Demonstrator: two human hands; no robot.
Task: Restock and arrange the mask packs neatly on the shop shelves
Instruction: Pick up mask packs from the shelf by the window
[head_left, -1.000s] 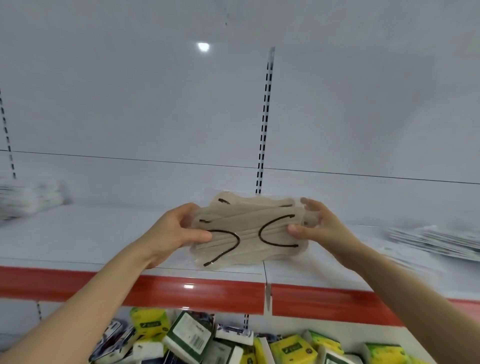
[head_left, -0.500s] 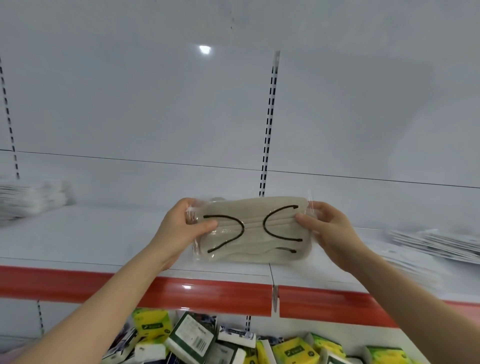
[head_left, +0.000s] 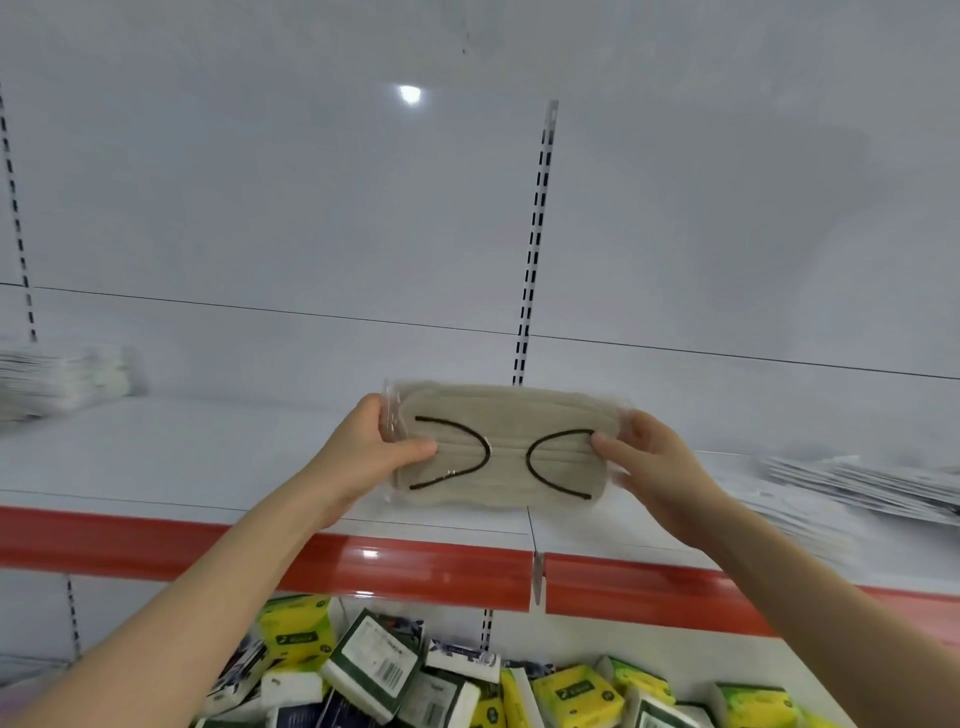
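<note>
A clear-wrapped pack of beige masks (head_left: 506, 431) with black ear loops is held level just above the white shelf (head_left: 182, 467), near the seam between two shelf boards. My left hand (head_left: 371, 449) pinches its left end, thumb on the front. My right hand (head_left: 647, 457) pinches its right end the same way. Whether the pack's lower edge touches the shelf cannot be told. A stack of white mask packs (head_left: 57, 382) lies at the shelf's far left, and a flatter spread of mask packs (head_left: 862, 483) lies at the right.
A red price rail (head_left: 415, 566) runs along the shelf's front edge. Below it, a lower shelf holds a jumble of yellow-green and dark tissue packs (head_left: 467, 680). A slotted upright (head_left: 535, 244) runs up the white back panel behind the pack.
Both hands have straightened the beige mask pack from a tilted, crumpled hold to a level one. It has shifted a little to the right along the shelf.
</note>
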